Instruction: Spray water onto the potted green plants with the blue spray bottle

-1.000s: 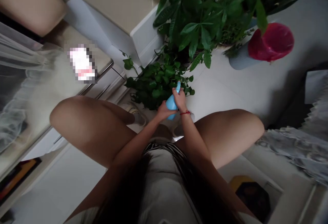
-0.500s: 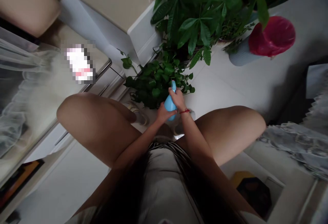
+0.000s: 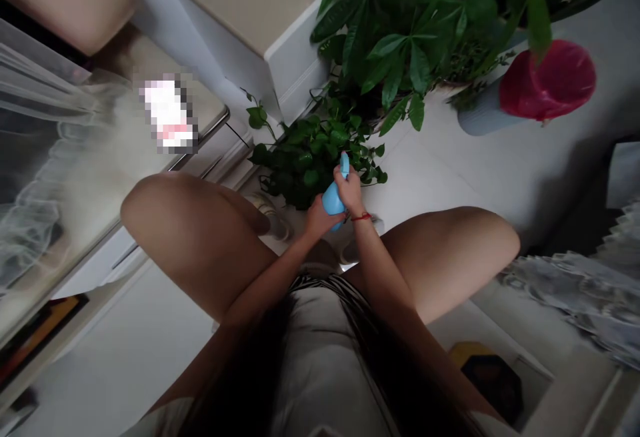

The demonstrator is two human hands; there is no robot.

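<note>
A light blue spray bottle (image 3: 333, 196) is held low between my knees, its nozzle end (image 3: 345, 162) pointing into a small leafy green pot plant (image 3: 307, 157) on the floor. My left hand (image 3: 317, 219) is closed round the bottle's lower body. My right hand (image 3: 350, 192), with a red cord at the wrist, wraps the bottle's upper part near the nozzle. A larger plant with long broad leaves (image 3: 400, 37) rises just behind the small one.
A red pot (image 3: 550, 80) on a grey base stands at the right on the pale tiled floor (image 3: 450, 170). A white cabinet with a beige top (image 3: 260, 17) is behind the plants. A glass-fronted unit (image 3: 60, 177) runs along the left. Patterned fabric (image 3: 575, 290) lies at the right.
The bottle and both hands have stayed at the small plant, shifting only slightly. The view has drifted a little, so the plants sit further right.
</note>
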